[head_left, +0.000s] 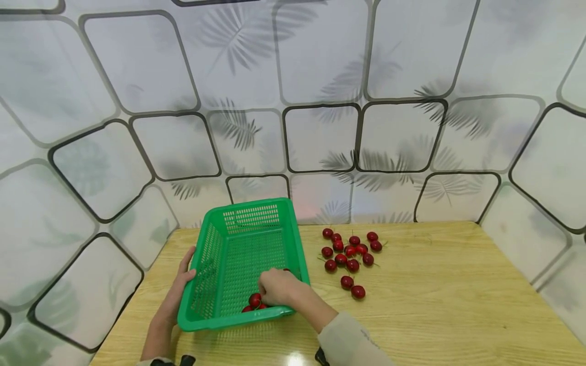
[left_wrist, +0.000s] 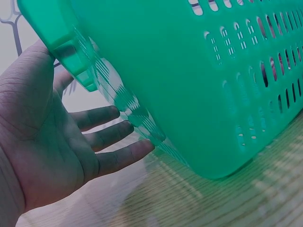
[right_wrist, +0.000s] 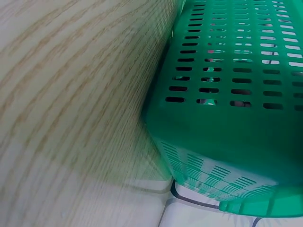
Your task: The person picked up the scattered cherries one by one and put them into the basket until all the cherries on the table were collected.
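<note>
While steadying the left side of a green basket (head_left: 229, 321) with the left hand (head_left: 178, 279) in the head view, reaching over the near right rim with the right hand (head_left: 278, 287), knuckles up, with any hold in its hidden fingertips impossible to tell, just right of some red cherries (head_left: 255, 300) inside and left of more loose cherries (head_left: 341, 259) on the wooden table (head_left: 435, 290). In the left wrist view, spreading the left fingers (left_wrist: 125, 158) wide and nearly straight alongside the basket's outer wall. In the right wrist view, showing the basket's slotted outside and the table, with the right hand hidden.
</note>
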### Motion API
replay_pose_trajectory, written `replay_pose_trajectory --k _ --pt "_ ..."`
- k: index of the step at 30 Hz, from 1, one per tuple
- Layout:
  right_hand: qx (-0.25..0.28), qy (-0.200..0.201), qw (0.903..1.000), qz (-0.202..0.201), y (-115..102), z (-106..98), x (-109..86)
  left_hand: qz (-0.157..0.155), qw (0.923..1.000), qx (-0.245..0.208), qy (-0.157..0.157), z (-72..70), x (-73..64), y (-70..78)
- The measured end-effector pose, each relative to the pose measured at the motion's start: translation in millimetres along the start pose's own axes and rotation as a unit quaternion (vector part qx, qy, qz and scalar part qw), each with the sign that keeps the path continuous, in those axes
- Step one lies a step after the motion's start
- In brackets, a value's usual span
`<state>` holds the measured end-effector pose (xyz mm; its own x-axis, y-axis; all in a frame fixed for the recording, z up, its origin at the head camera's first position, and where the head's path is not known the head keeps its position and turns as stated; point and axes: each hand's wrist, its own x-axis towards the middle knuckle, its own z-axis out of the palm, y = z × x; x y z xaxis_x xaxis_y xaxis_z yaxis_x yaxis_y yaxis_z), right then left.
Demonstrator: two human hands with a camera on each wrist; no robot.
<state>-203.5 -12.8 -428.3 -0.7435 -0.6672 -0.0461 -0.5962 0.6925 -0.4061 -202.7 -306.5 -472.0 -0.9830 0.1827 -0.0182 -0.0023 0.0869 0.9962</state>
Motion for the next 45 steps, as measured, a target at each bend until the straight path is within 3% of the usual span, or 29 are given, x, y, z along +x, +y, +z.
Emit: replay_pose_trajectory --k 10,17,22,35,45 --pt "0.024 0.074 0.9969 -0.003 0.5 -1.9 1.8 -0.003 1.0 0.003 -0.003 1.1 1.8 1.2" --pt "0.039 0.142 0.9889 -0.021 -3.0 -12.9 -3.0 -0.008 0.9999 0.006 -0.002 0.4 2.1 1.8" --pt "0.057 0.169 0.9839 -0.013 -1.0 -21.4 -9.5 -0.004 1.0 0.004 -0.004 0.4 2.1 2.0" --pt "0.096 0.248 0.9639 -0.001 18.2 -37.0 -35.0 -0.004 1.0 0.004 -0.003 -0.3 1.7 -0.1" --pt "0.083 0.292 0.9522 0.037 45.2 -42.5 -65.6 -0.006 0.9999 0.007 -0.004 -1.1 2.5 0.1"
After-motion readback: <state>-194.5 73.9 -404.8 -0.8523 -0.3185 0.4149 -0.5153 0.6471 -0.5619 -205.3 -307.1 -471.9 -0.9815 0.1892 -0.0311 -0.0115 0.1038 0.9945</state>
